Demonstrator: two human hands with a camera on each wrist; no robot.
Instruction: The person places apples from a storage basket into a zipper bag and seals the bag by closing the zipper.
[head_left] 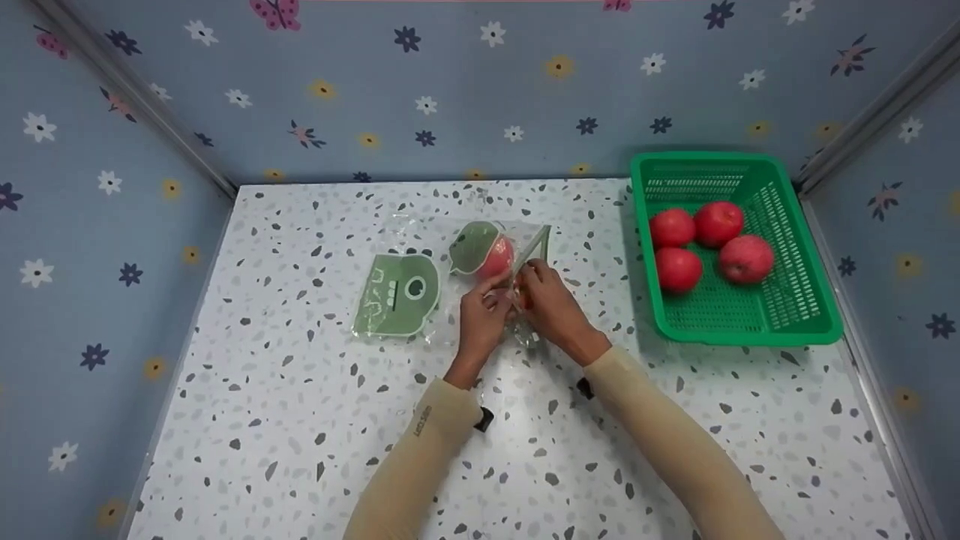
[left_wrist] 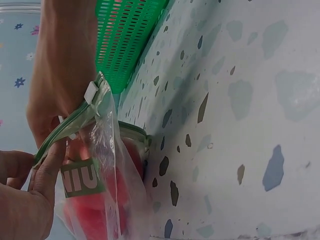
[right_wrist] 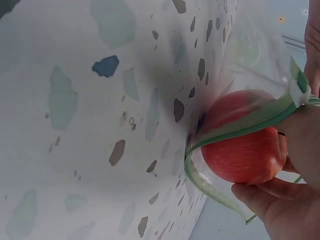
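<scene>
A clear zip bag (head_left: 474, 246) with green printed cartoon shapes lies on the table, a red apple (head_left: 496, 259) inside it. My left hand (head_left: 482, 319) pinches the bag's green zip edge (left_wrist: 67, 125) near its mouth. In the left wrist view, red shows through the plastic behind a green printed label (left_wrist: 82, 178). My right hand (head_left: 553, 307) is at the bag's mouth. There it grips another apple (right_wrist: 242, 155), thumb and fingers around its end. The green-edged opening (right_wrist: 240, 127) runs across this apple, which sits partly within the bag. A white slider (right_wrist: 300, 92) is on the zip.
A green plastic basket (head_left: 750, 335) at the right holds several red apples (head_left: 746, 259). Left of my hands, clear plastic with a green one-eyed cartoon print (head_left: 401, 294) lies flat on the speckled table (head_left: 285, 360). Flower-patterned walls (head_left: 480, 97) enclose the back and sides.
</scene>
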